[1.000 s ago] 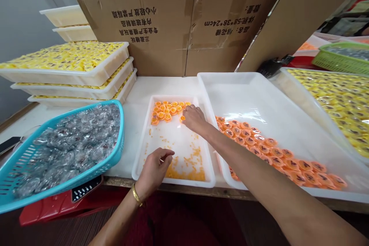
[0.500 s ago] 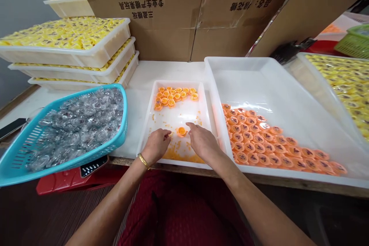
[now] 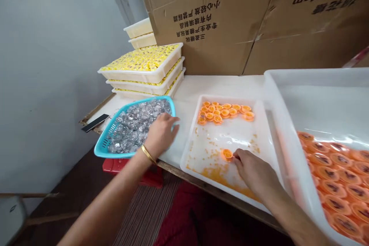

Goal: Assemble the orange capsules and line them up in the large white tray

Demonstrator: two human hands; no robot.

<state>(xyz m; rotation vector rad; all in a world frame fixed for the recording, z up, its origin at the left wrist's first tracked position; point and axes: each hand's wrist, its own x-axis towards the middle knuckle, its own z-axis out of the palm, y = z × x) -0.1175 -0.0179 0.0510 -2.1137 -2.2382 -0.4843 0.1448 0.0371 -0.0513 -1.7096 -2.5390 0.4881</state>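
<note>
My right hand (image 3: 255, 169) pinches the edge of a small orange cup (image 3: 227, 155) filled with orange bits. That cup rests on the floor of a shallow white tray (image 3: 198, 144), apart from a group of similar filled orange cups (image 3: 220, 112) at the tray's far end. Loose orange grains (image 3: 215, 173) lie scattered around it, thickest along the near side. Over the right rim of a blue basket (image 3: 173, 106) is my left hand (image 3: 163, 132), thumb and fingers apart, with nothing visible in it. Clear plastic pieces (image 3: 132, 123) fill the basket.
A large white bin (image 3: 284, 130) at right holds rows of orange cups with dark-marked tops (image 3: 331, 173). Stacked white trays (image 3: 161, 75) of yellow pieces stand at back left. Cardboard (image 3: 219, 46) walls the back. A dark phone-like slab (image 3: 95, 123) lies left; a red stool (image 3: 129, 169) sits below.
My left hand has moved left from the tray to the basket. My right hand has closed on the orange cup's edge. The view has turned left.
</note>
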